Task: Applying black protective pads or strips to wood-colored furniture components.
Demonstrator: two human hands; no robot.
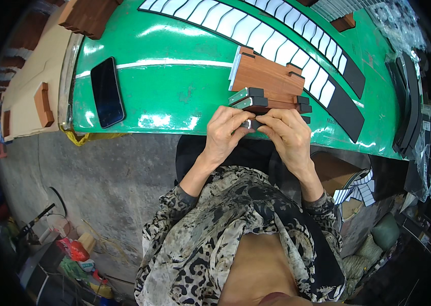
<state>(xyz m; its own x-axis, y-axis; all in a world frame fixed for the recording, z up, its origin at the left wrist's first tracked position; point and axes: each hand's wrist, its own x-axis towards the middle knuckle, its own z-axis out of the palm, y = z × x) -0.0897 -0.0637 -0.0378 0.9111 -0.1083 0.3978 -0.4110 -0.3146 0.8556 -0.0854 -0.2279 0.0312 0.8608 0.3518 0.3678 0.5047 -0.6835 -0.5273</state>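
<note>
At the near edge of the green table [149, 94], both my hands pinch a small piece [251, 124], dark with a silvery part. My left hand [223, 131] has thumb and forefinger closed on its left end. On its right end, the fingers of my right hand [289, 133] are pressed together. My fingers hide much of the piece, so its kind is unclear. Just beyond them lie wood-brown blocks [266, 76] with black notched ends. Two bars with black ends [250, 99] and greenish-silver faces rest beside them, close to my left fingertips.
A dark phone [107, 93] lies on the left of the table. Long black sheets of white stickers [256, 35] stretch across the back. Black strips in clear plastic [411, 109] sit at the right edge. Brown pieces [43, 104] lie on cardboard at the left. An open carton [335, 171] stands below right.
</note>
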